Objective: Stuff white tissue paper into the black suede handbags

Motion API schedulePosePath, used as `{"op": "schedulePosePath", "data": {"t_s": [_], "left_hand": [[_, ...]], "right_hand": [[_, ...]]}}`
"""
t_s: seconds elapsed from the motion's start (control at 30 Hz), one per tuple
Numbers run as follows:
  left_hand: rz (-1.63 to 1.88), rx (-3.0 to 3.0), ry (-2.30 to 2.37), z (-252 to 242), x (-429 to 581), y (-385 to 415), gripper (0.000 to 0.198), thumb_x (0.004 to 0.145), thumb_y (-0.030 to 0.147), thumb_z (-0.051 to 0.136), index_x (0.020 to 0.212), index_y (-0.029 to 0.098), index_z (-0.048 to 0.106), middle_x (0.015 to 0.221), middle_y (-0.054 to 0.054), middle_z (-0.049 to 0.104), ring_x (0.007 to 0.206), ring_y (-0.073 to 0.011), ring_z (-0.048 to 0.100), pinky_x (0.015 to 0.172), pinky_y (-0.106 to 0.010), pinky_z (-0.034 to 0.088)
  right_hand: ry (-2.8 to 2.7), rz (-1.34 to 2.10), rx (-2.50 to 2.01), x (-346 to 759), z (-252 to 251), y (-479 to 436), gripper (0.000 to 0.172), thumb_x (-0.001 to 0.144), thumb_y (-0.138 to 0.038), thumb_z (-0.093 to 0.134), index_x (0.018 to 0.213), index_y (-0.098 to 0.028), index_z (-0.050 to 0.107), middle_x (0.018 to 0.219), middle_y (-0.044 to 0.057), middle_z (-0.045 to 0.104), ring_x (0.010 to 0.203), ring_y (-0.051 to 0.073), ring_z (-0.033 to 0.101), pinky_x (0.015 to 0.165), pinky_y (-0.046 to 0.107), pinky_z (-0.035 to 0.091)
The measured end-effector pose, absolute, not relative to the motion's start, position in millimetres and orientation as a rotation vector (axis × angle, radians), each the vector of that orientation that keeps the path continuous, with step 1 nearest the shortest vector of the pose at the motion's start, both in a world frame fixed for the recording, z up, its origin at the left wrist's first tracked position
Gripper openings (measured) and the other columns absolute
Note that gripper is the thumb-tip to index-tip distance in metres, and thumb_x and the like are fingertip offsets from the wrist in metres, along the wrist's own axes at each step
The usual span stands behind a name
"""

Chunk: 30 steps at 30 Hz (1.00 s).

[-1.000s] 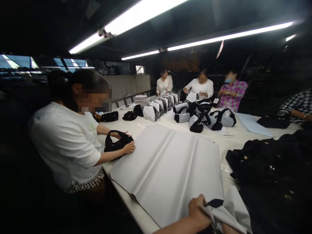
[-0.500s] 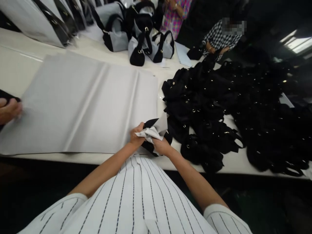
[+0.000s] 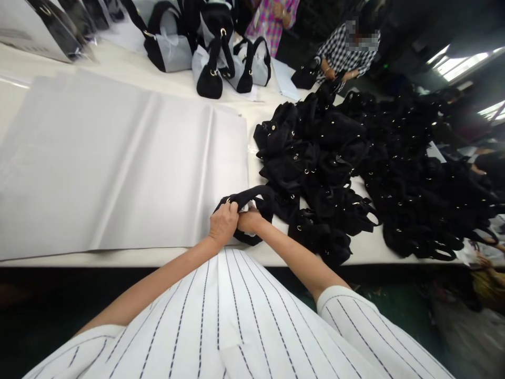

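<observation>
A small black handbag (image 3: 258,202) lies at the table's near edge, at the right edge of a big stack of white tissue paper (image 3: 118,158). My left hand (image 3: 223,223) is closed on the bag's rim and strap. My right hand (image 3: 248,221) is pushed into the bag's opening, its fingers hidden inside. Only a sliver of white paper shows at the opening. Just right of the bag sprawls a large heap of black handbags (image 3: 363,173) with gold rings.
Several black-and-grey bags (image 3: 213,52) stand at the far side of the white table (image 3: 244,258). Bags wrapped in clear plastic (image 3: 43,31) line the far left. A person in a checked shirt (image 3: 343,52) and one in a pink plaid shirt (image 3: 272,21) work beyond.
The view dropped from the room to my hands. The crumpled white paper I held half a second ago has gone into the black bag, and both hands have closed on the bag.
</observation>
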State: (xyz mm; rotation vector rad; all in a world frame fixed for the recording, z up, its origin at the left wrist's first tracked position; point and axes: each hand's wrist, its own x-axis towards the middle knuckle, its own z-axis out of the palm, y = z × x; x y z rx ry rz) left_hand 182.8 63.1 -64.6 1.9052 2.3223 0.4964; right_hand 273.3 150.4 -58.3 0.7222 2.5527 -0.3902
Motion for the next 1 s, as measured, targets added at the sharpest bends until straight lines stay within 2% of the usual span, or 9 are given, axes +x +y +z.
{"op": "schedulePosePath", "data": {"t_s": [0.13,0.3,0.37,0.47,0.53,0.63,0.8,0.9,1.0], "left_hand": [[0.550,2.062,2.262,-70,182,50,0.018,0.093,0.013,0.040,0.095,0.015,0.058,0.087,-0.010,0.061,0.081,-0.0239,0.057,0.067,-0.034,0.042],[0.677,2.186,2.237,-66,186,41,0.023,0.094,0.009,0.037,0.088,0.015,0.058,0.080,-0.008,0.057,0.075,-0.0221,0.054,0.063,-0.034,0.039],[0.716,2.227,2.203,-63,190,41,0.024,0.094,0.009,0.036,0.087,0.016,0.058,0.078,-0.008,0.057,0.074,-0.0217,0.054,0.063,-0.034,0.039],[0.739,2.242,2.192,-63,192,42,0.024,0.094,0.009,0.038,0.084,0.016,0.058,0.075,-0.007,0.056,0.072,-0.0212,0.054,0.063,-0.034,0.038],[0.750,2.227,2.204,-64,192,42,0.023,0.093,0.009,0.039,0.082,0.017,0.058,0.074,-0.006,0.055,0.071,-0.0209,0.054,0.064,-0.034,0.039],[0.776,2.190,2.190,-67,188,41,0.022,0.093,0.011,0.042,0.080,0.017,0.058,0.073,-0.006,0.055,0.073,-0.0209,0.054,0.066,-0.033,0.039],[0.805,2.064,2.253,-67,176,42,0.018,0.093,0.014,0.044,0.083,0.017,0.058,0.076,-0.006,0.057,0.075,-0.0210,0.053,0.065,-0.033,0.038],[0.824,2.046,2.298,-65,172,42,0.017,0.092,0.013,0.044,0.083,0.017,0.058,0.077,-0.006,0.058,0.076,-0.0210,0.053,0.065,-0.033,0.037],[0.843,2.098,2.251,-63,172,40,0.020,0.092,0.011,0.043,0.079,0.018,0.057,0.074,-0.005,0.056,0.073,-0.0198,0.051,0.066,-0.032,0.038]], "right_hand": [[2.637,-0.376,0.810,304,-38,126,0.016,0.081,-0.015,0.053,0.086,-0.015,0.069,0.094,0.012,0.072,0.095,0.025,0.066,0.087,0.031,0.049],[2.926,-0.840,1.373,339,-25,96,0.019,0.088,-0.016,0.043,0.082,-0.018,0.061,0.094,0.008,0.066,0.096,0.019,0.061,0.088,0.028,0.048],[2.905,-0.882,1.526,347,-29,91,0.023,0.087,-0.012,0.037,0.085,-0.018,0.059,0.096,0.009,0.064,0.096,0.019,0.060,0.088,0.031,0.048],[2.887,-0.741,1.345,351,-41,95,0.026,0.083,-0.008,0.035,0.092,-0.015,0.059,0.105,0.014,0.062,0.102,0.023,0.057,0.092,0.038,0.046],[2.837,-0.592,1.124,348,-44,101,0.026,0.078,-0.006,0.039,0.092,-0.013,0.060,0.103,0.016,0.062,0.104,0.026,0.054,0.094,0.041,0.044],[2.735,-0.423,0.890,337,-39,113,0.027,0.073,-0.007,0.046,0.095,-0.012,0.062,0.098,0.014,0.063,0.105,0.027,0.052,0.095,0.043,0.041],[2.686,-0.333,0.615,318,-19,125,0.035,0.076,-0.011,0.050,0.109,-0.015,0.062,0.112,0.012,0.064,0.115,0.029,0.047,0.091,0.041,0.039],[2.652,-0.327,0.518,309,-18,126,0.032,0.079,-0.016,0.053,0.108,-0.017,0.064,0.102,0.011,0.068,0.110,0.030,0.051,0.090,0.042,0.040],[2.586,-0.341,0.421,295,-27,125,0.023,0.077,-0.018,0.055,0.096,-0.015,0.068,0.090,0.012,0.071,0.098,0.029,0.059,0.087,0.041,0.043]]}}
